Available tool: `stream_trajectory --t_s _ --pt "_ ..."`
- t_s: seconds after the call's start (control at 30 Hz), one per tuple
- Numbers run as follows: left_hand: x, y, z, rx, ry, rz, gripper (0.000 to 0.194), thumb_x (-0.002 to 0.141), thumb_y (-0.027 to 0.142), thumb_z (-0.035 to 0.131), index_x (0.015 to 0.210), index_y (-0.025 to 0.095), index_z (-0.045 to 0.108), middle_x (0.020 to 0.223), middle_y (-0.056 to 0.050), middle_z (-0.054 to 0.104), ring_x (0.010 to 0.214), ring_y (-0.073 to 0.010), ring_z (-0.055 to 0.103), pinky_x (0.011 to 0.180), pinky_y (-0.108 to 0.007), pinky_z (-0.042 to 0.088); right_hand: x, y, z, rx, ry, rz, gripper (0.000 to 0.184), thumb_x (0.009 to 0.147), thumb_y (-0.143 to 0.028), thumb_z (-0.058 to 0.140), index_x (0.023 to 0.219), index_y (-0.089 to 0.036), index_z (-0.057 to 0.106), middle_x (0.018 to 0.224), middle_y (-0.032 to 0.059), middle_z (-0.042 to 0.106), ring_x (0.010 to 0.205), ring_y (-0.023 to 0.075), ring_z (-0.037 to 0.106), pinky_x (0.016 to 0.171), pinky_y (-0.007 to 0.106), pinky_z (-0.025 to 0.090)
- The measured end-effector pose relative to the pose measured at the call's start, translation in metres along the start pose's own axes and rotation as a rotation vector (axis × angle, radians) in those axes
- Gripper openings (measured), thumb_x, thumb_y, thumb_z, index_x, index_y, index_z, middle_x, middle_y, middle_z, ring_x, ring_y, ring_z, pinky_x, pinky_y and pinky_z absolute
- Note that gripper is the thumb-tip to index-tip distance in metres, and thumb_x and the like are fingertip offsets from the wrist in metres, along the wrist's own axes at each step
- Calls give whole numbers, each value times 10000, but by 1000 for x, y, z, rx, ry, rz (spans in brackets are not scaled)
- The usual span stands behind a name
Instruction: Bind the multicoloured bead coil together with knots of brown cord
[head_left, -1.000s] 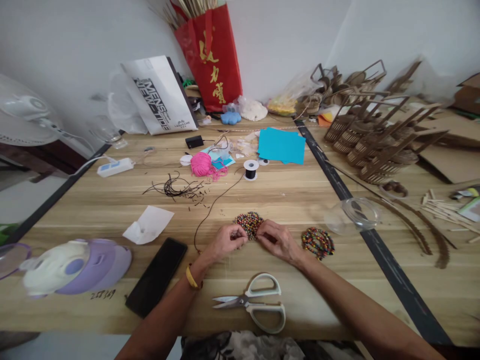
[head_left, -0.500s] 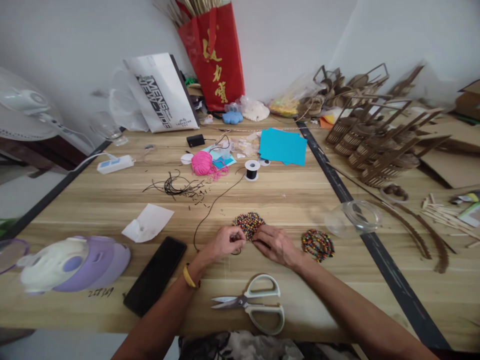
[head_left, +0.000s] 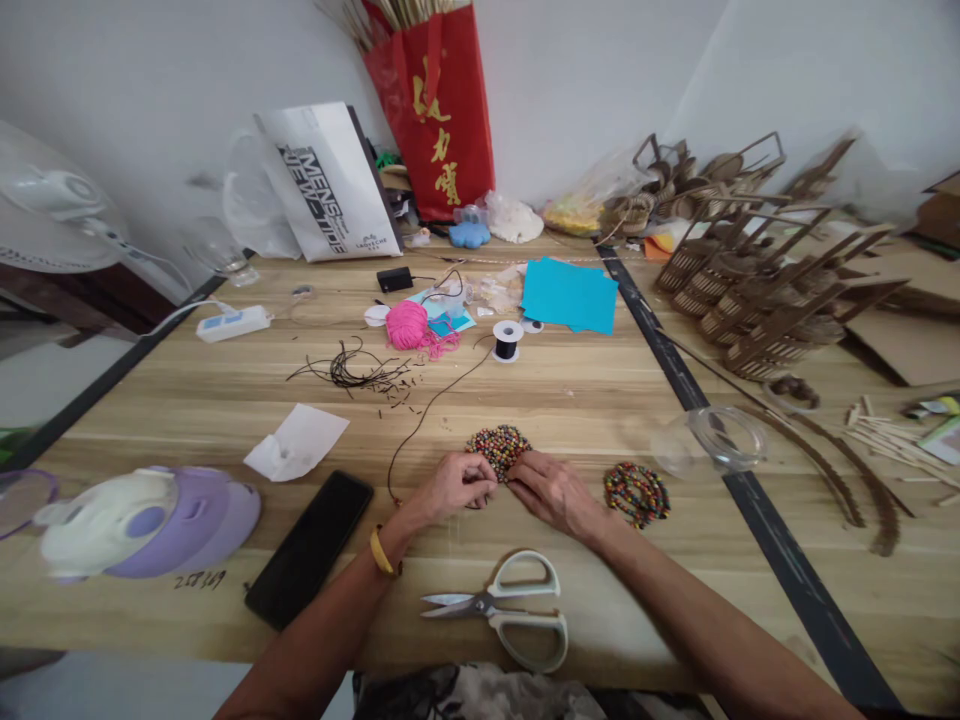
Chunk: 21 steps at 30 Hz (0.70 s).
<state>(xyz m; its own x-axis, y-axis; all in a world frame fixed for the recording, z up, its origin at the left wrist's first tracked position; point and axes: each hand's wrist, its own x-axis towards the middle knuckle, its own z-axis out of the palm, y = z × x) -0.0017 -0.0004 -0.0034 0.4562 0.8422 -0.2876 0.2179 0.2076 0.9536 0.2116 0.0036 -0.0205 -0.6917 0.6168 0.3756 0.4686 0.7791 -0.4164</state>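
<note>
A round mat of small coloured beads (head_left: 496, 446) lies on the wooden table (head_left: 570, 400). My left hand (head_left: 453, 485) is curled at the mat's near left edge, fingers pinched on it. My right hand (head_left: 553, 490) presses against the near right edge, fingers bent together. A thin black cord (head_left: 431, 402) runs from between my hands up to a small spool (head_left: 508, 339). A second bead mat (head_left: 636, 492) lies just right of my right hand.
White-handled scissors (head_left: 510, 608) lie near the front edge. A black phone (head_left: 311, 546), white paper (head_left: 297, 444) and a purple-and-white appliance (head_left: 142, 522) are at the left. Pink yarn (head_left: 406, 325), blue paper (head_left: 570, 294), a clear jar (head_left: 712, 438) and wooden racks (head_left: 757, 280) sit farther off.
Both hands stay on the bead mat, with only slight finger shifts. The view has drifted a little.
</note>
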Motion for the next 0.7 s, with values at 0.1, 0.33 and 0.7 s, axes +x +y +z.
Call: stream_trajectory --t_s 0.1,0.33,0.7 --pt "0 -1 2 -45 -2 -30 254 721 344 690 783 122 584 640 -19 653 507 -89 584 492 -191 461 0 0 0 -26 12 -3 189 992 -225 435 917 -171 600 810 71 592 766 184 576 660 276 461" --pt "2 -2 1 -39 -12 -29 289 721 381 705 782 113 613 624 -14 645 508 -86 590 492 -184 461 2 -4 -6 144 87 14 137 987 -218 443 977 -186 576 876 87 628 815 192 605 709 294 493" --pt "2 -4 1 10 -33 4 243 758 350 660 778 115 602 640 -19 638 513 -85 590 489 -174 458 4 -6 -1 367 168 29 94 938 -233 525 899 -180 593 761 55 634 671 153 594 628 256 473"
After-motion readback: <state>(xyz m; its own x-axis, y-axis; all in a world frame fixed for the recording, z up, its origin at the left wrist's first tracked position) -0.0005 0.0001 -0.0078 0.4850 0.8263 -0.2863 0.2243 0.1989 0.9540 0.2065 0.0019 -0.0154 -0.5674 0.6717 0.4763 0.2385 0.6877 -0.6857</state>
